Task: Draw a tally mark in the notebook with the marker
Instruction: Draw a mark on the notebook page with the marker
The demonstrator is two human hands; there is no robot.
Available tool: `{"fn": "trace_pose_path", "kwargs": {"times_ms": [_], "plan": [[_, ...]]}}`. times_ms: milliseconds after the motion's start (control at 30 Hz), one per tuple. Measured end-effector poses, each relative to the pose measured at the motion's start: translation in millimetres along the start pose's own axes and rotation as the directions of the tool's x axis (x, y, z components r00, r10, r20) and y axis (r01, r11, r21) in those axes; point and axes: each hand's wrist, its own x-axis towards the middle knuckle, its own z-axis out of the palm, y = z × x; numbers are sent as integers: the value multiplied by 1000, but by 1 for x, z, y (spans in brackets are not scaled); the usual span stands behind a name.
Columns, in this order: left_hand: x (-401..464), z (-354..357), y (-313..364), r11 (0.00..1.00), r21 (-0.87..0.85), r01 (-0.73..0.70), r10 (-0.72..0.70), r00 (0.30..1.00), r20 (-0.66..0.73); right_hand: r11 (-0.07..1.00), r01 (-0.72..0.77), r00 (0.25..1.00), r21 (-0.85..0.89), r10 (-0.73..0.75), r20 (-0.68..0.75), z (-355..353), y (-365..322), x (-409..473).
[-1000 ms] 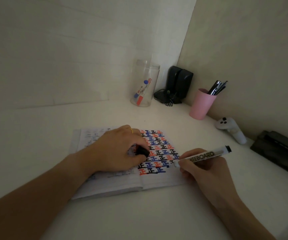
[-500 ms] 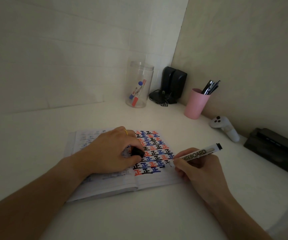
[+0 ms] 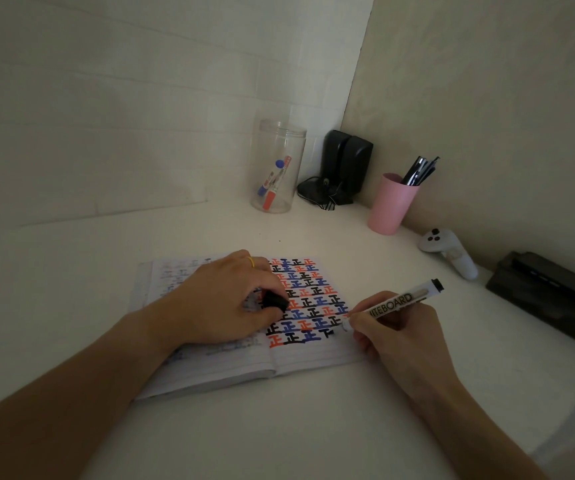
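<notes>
An open notebook [image 3: 310,358] lies on the white desk, its right page covered with rows of red, blue and black tally characters. My right hand [image 3: 396,334] grips a white whiteboard marker [image 3: 395,303], whose tip touches the page at a partly drawn black mark [image 3: 329,332] in the lowest row. My left hand [image 3: 223,303] presses on the notebook's left page and fold, pinching the marker's black cap [image 3: 275,301] between thumb and fingers. A yellow ring sits on one finger.
A clear jar [image 3: 277,166] with red and blue markers stands at the back. Black speakers [image 3: 344,166] fill the corner. A pink cup [image 3: 391,202] of pens, a white controller [image 3: 450,251] and a dark box [image 3: 552,292] line the right wall.
My right hand has shifted the marker tip down and left onto the bottom row, where a new black stroke has appeared. The camera view has shifted slightly; my left hand stays put.
</notes>
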Motion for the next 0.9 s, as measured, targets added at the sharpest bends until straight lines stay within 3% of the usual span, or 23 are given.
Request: {"fn": "trace_pose_path", "kwargs": {"times_ms": [533,900], "plan": [[-1,1,-1,1000,5,-2,2,1000,-3,998,63,992,29,-66,112,-2,-7,-5],[-1,-2,1,1000,-6,3,-3,1000,7,999,32,999,-14,-32,10,-2,-6,-3]]}}
